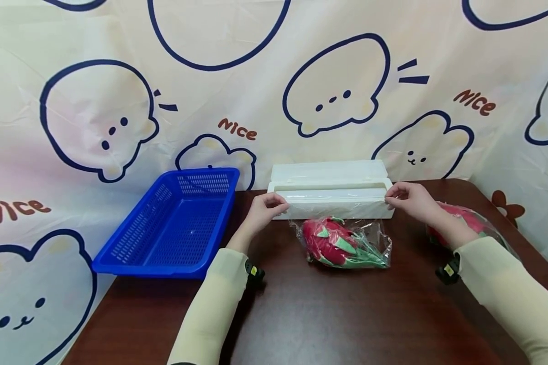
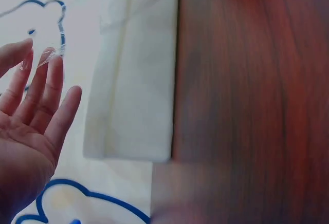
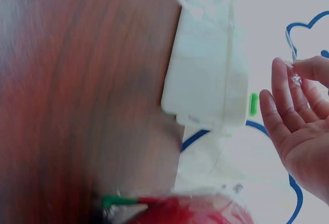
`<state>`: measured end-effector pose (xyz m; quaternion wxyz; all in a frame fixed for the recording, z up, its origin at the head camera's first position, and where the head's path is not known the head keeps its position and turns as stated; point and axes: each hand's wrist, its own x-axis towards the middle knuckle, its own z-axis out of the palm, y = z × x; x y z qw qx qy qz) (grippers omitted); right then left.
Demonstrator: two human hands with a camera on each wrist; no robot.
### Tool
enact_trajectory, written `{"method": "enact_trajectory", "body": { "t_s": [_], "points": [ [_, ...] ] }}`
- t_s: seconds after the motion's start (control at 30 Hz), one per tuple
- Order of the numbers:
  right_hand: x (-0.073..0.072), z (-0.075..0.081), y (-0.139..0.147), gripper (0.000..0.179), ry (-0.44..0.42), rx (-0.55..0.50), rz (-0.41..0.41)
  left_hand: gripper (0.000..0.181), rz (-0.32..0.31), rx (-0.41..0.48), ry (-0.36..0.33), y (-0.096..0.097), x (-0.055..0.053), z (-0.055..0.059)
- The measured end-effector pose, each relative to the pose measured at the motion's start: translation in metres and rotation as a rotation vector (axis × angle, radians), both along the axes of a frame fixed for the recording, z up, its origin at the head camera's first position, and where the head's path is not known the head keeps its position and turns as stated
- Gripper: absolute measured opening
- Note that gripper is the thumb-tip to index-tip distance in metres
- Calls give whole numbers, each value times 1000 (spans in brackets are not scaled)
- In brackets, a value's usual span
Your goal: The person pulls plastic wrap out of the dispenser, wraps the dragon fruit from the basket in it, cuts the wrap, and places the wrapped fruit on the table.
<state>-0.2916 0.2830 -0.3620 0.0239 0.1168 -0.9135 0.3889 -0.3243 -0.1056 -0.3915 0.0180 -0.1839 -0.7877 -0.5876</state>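
Observation:
A white cling film box stands at the back of the table with its lid raised and a film roll inside. My left hand pinches the film at the box's left end, thumb against fingertips. At the right end my right hand pinches it too; a gathered bit of clear film shows between thumb and fingers in the right wrist view. In front of the box lies a red and green dragon fruit, with crinkled clear film around it.
To the left a blue plastic basket leans with its rim raised at the back. Another red dragon fruit, film-wrapped, lies beyond my right forearm. A printed cloth hangs behind the dark wooden table.

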Motion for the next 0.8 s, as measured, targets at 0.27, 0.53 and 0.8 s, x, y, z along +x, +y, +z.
{"method": "enact_trajectory", "body": {
  "t_s": [0.27,0.53,0.8],
  "points": [
    [18,-7,-8,23,-45,-4,3,10,-126,-88,11,2,29,4],
    [36,7,-8,27,-11,-71,-36,12,-102,-94,10,-5,47,21],
    [63,1,-37,24,-79,-212,73,7,-213,-171,89,2,53,-3]
  ]
}}
